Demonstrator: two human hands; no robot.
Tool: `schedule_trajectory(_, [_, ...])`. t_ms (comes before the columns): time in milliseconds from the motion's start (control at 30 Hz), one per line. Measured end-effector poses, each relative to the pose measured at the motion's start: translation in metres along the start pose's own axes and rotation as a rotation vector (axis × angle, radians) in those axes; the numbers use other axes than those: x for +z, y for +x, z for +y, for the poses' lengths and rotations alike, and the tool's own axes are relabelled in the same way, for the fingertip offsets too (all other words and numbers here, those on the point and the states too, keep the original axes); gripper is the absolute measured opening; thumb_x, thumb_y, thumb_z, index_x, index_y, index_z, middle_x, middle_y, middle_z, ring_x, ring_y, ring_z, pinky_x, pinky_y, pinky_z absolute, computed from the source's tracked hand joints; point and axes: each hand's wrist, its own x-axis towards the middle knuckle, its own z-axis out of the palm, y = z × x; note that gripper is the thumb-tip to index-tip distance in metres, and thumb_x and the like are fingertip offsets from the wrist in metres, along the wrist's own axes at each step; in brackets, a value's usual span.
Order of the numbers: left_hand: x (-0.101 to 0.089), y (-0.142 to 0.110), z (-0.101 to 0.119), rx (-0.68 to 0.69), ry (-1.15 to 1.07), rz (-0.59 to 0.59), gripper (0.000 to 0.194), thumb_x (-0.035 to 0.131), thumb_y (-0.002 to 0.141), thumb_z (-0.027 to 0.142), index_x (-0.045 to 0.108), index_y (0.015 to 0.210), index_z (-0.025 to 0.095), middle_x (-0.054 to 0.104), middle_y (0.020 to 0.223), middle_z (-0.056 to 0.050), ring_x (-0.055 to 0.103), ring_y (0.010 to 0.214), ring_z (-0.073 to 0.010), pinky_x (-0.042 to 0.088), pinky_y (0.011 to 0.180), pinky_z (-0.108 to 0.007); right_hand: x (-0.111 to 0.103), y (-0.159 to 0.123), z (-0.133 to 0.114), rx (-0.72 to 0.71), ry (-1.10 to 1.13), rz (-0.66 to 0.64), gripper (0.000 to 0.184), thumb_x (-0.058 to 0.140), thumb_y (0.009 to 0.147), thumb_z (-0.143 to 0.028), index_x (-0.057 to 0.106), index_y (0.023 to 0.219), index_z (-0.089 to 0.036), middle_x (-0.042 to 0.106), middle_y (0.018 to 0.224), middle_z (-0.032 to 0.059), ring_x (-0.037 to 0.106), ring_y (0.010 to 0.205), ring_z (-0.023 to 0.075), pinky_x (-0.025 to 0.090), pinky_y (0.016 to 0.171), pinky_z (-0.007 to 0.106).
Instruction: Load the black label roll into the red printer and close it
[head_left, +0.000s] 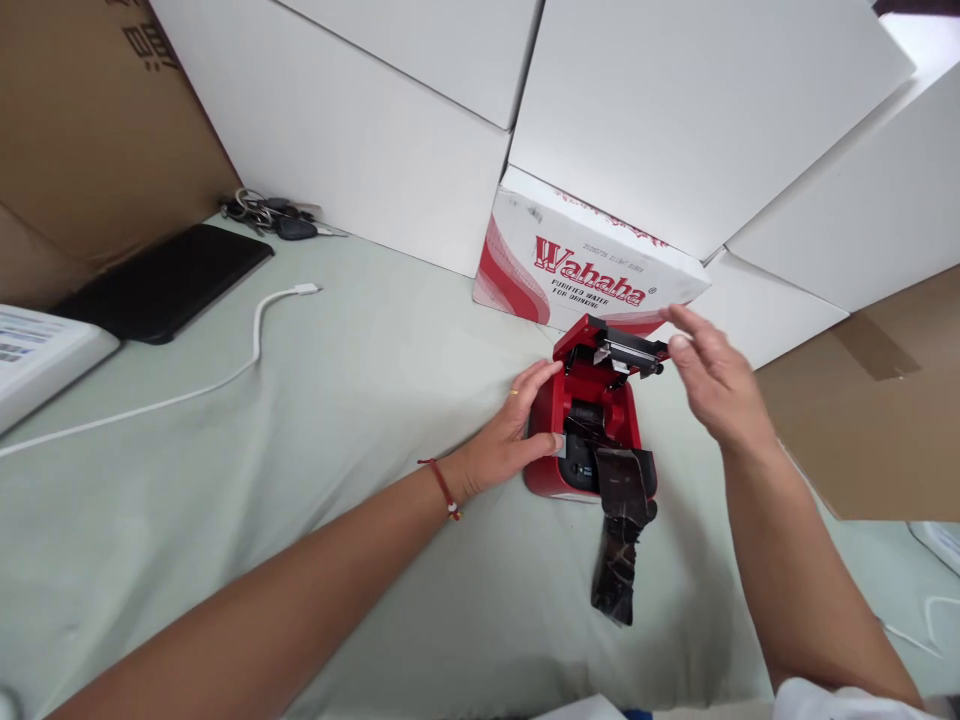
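Note:
A small red label printer (pixel 544 473), as it appears, stands on the cloth with its lid (pixel 574 340) tilted up. Inside it are black parts, and a crinkled dark ribbon (pixel 621 560) hangs out over its front onto the cloth. My left hand (pixel 517 425) grips the printer's left side, thumb on the front left corner and fingers along the wall. Beside the raised lid's right edge is my right hand (pixel 709 375), its fingers stretched out and apart. Whether those fingertips touch the lid I cannot tell.
Behind the printer a Wahaha water carton (pixel 585 265) leans against white boxes (pixel 622 110). At left lie keys (pixel 281 215), a black flat case (pixel 180 280), a white cable (pixel 255 350) and a white device (pixel 52 360). Brown cardboard (pixel 885 420) stands at right.

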Motion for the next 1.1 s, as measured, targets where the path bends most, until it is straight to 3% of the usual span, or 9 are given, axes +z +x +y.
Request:
schedule_trajectory(67, [0.001, -0.001, 0.0, 0.028, 0.045, 0.03, 0.089, 0.068, 0.094, 0.034, 0.021, 0.169, 0.042, 0.009, 0.183, -0.003, 0.004, 0.171, -0.0369, 0.011, 0.138, -0.065, 0.01, -0.003, 0.012, 0.033, 0.065, -0.069, 0.06, 0.054, 0.103, -0.07, 0.07, 0.142, -0.027, 0.075, 0.141, 0.0095, 0.066, 0.136, 0.0299, 0.048, 0.121, 0.055])
schedule_trajectory(167, [0.002, -0.003, 0.002, 0.118, 0.162, 0.075, 0.084, 0.063, 0.099, 0.037, 0.02, 0.17, 0.041, 0.008, 0.184, -0.004, -0.003, 0.171, -0.0356, 0.008, 0.138, -0.065, 0.016, -0.024, 0.014, 0.04, 0.155, -0.049, 0.054, 0.05, 0.106, -0.066, 0.077, 0.131, -0.027, 0.078, 0.134, 0.0077, 0.07, 0.131, 0.0283, 0.05, 0.12, 0.051])
schedule_trajectory(267, [0.004, -0.006, 0.006, 0.24, 0.279, 0.124, 0.072, 0.052, 0.106, 0.046, 0.021, 0.171, 0.039, 0.008, 0.184, -0.006, -0.003, 0.171, -0.0354, 0.007, 0.137, -0.066, 0.013, -0.051, 0.01, -0.066, 0.209, -0.071, 0.044, 0.049, 0.111, -0.056, 0.08, 0.128, -0.029, 0.078, 0.135, 0.0064, 0.065, 0.14, 0.0277, 0.045, 0.125, 0.052])
schedule_trajectory(367, [0.005, -0.008, 0.01, 0.311, 0.364, 0.125, 0.065, 0.045, 0.108, 0.053, 0.028, 0.17, 0.04, 0.008, 0.184, -0.006, 0.004, 0.171, -0.0358, 0.01, 0.137, -0.065, 0.012, -0.075, 0.013, -0.17, 0.267, -0.153, 0.041, 0.047, 0.113, -0.048, 0.075, 0.138, -0.031, 0.074, 0.144, 0.0064, 0.059, 0.147, 0.027, 0.041, 0.128, 0.055])
schedule_trajectory(533, [0.004, -0.008, 0.014, 0.372, 0.453, 0.04, 0.051, 0.04, 0.109, 0.054, 0.061, 0.15, 0.034, 0.045, 0.172, -0.007, 0.022, 0.168, -0.0351, 0.013, 0.137, -0.066, 0.023, -0.1, 0.027, -0.194, 0.302, -0.196, 0.045, 0.041, 0.114, -0.047, 0.071, 0.143, -0.032, 0.067, 0.153, 0.0061, 0.054, 0.152, 0.0287, 0.04, 0.129, 0.059])
schedule_trajectory(733, [0.006, -0.005, 0.015, 0.361, 0.374, 0.116, 0.048, 0.035, 0.112, 0.049, 0.075, 0.133, 0.032, 0.069, 0.149, -0.007, 0.04, 0.16, -0.0328, 0.026, 0.134, -0.064, 0.03, -0.107, 0.025, -0.226, 0.277, -0.16, 0.043, 0.041, 0.114, -0.039, 0.071, 0.144, -0.03, 0.069, 0.15, 0.0071, 0.059, 0.148, 0.0275, 0.044, 0.127, 0.058])
schedule_trajectory(900, [0.002, -0.004, 0.016, 0.335, 0.365, 0.05, 0.036, 0.051, 0.107, 0.042, 0.072, 0.136, 0.034, 0.066, 0.152, -0.006, 0.037, 0.162, -0.0342, 0.025, 0.135, -0.064, 0.036, -0.108, 0.021, -0.235, 0.292, -0.088, 0.041, 0.041, 0.114, -0.032, 0.072, 0.141, -0.029, 0.072, 0.146, 0.0083, 0.061, 0.145, 0.0264, 0.048, 0.124, 0.056])
schedule_trajectory(1100, [-0.001, -0.006, 0.013, 0.26, 0.313, 0.035, 0.046, 0.057, 0.103, 0.046, 0.062, 0.147, 0.036, 0.051, 0.166, -0.006, 0.027, 0.166, -0.0371, 0.016, 0.137, -0.066, 0.041, -0.124, 0.015, -0.287, 0.24, -0.027, 0.042, 0.044, 0.112, -0.036, 0.066, 0.147, -0.03, 0.072, 0.147, 0.0093, 0.062, 0.142, 0.03, 0.049, 0.12, 0.059])
